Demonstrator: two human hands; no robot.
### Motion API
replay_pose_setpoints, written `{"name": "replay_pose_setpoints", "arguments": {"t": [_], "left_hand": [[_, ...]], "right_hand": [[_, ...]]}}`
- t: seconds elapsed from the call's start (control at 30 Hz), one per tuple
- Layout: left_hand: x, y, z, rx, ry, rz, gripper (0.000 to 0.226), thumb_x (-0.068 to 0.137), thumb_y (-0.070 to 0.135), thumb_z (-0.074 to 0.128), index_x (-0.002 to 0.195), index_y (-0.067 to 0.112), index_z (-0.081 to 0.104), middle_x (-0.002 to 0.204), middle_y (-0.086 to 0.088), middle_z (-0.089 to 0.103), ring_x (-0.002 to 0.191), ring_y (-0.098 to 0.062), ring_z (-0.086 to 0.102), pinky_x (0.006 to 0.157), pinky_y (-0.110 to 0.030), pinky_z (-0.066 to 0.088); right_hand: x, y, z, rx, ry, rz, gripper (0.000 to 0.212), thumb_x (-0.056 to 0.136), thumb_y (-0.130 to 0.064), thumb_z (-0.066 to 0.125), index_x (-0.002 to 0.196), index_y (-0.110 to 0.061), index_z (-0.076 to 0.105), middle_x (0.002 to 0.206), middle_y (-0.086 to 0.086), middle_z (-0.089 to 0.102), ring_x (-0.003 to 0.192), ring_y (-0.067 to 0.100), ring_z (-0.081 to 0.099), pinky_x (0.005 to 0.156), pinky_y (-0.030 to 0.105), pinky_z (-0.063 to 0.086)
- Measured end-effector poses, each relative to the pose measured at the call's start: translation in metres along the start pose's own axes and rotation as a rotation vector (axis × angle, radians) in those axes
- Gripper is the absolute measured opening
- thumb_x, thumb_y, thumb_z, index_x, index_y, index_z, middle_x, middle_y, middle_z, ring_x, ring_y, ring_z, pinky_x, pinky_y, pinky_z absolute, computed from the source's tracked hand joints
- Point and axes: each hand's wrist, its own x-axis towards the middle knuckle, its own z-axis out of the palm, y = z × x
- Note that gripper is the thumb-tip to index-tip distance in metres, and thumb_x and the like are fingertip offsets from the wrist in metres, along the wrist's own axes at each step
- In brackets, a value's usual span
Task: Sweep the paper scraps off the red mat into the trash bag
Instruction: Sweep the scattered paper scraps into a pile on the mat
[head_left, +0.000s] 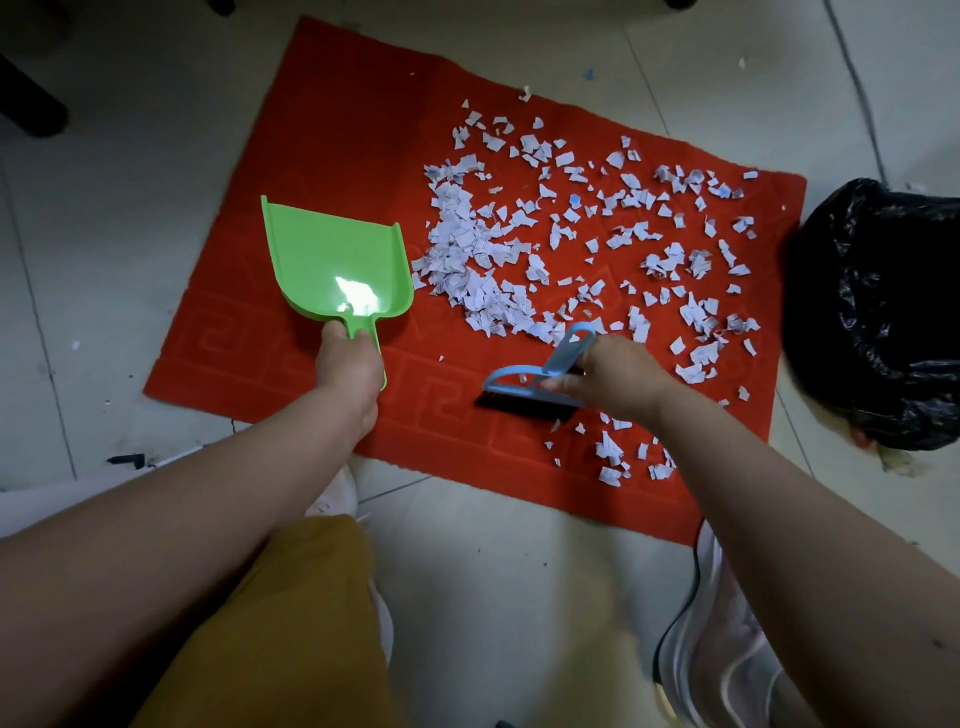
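My left hand (349, 364) grips the dustpan (332, 257), my right hand (618, 376) the brush (535, 387); scraps (519, 249) litter the mat (353, 140) beside the trash bag (883, 312)

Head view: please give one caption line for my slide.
Left hand holds dustpan, right hand a brush; scraps cover mat.

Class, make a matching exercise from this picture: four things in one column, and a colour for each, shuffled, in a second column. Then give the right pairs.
Things:
1. dustpan
2. brush
3. mat
4. trash bag

Colours:
A. black
B. red
C. green
D. blue

Pairs: 1-C, 2-D, 3-B, 4-A
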Motion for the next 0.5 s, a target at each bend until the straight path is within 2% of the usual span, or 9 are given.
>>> {"name": "replay_pose_setpoints", "arguments": {"t": [0.07,0.2,0.3,0.4,0.5], "left_hand": [[-0.001,0.0,-0.001,0.003,0.001,-0.005,0.014,0.097,0.017,0.033,0.106,0.022,0.043,0.109,-0.009,0.055,0.1,-0.026,0.056,0.092,-0.044,0.048],[0.001,-0.003,-0.002,0.0,0.004,-0.012,0.016,0.097,0.015,0.033,0.107,0.021,0.044,0.109,-0.009,0.054,0.101,-0.026,0.056,0.094,-0.044,0.047],[0.001,-0.001,-0.002,0.002,0.006,-0.009,0.025,0.097,0.015,0.033,0.118,0.017,0.045,0.111,-0.01,0.054,0.098,-0.025,0.055,0.093,-0.042,0.047],[0.0,0.001,0.0,0.0,0.004,-0.01,0.023,0.097,0.017,0.033,0.117,0.018,0.045,0.114,-0.011,0.055,0.101,-0.026,0.056,0.093,-0.043,0.047],[-0.001,0.001,-0.001,-0.003,0.0,-0.013,0.018,0.097,0.018,0.032,0.11,0.021,0.044,0.112,-0.011,0.056,0.097,-0.025,0.056,0.087,-0.04,0.047]], "right_hand": [[0.007,0.0,0.001,-0.023,0.102,0.03,0.039,0.091,-0.043,0.055,0.116,-0.015,0.065,0.105,0.005,0.068,0.088,0.019,0.062,0.078,0.033,0.053],[0.018,-0.004,-0.015,0.032,0.316,0.06,0.044,0.091,-0.045,0.054,0.122,-0.015,0.063,0.112,0.005,0.068,0.087,0.015,0.063,0.066,0.028,0.052],[0.017,-0.01,-0.027,0.165,0.372,0.037,0.042,0.09,-0.045,0.056,0.117,-0.015,0.066,0.105,0.005,0.07,0.085,0.018,0.064,0.074,0.038,0.055],[0.013,-0.013,-0.027,0.196,0.352,0.006,0.041,0.09,-0.042,0.057,0.119,-0.015,0.065,0.109,0.004,0.069,0.091,0.018,0.064,0.079,0.037,0.055],[0.012,-0.015,-0.018,0.189,0.143,0.008,0.042,0.089,-0.041,0.059,0.12,-0.013,0.064,0.109,0.005,0.068,0.093,0.02,0.063,0.083,0.04,0.054]]}}
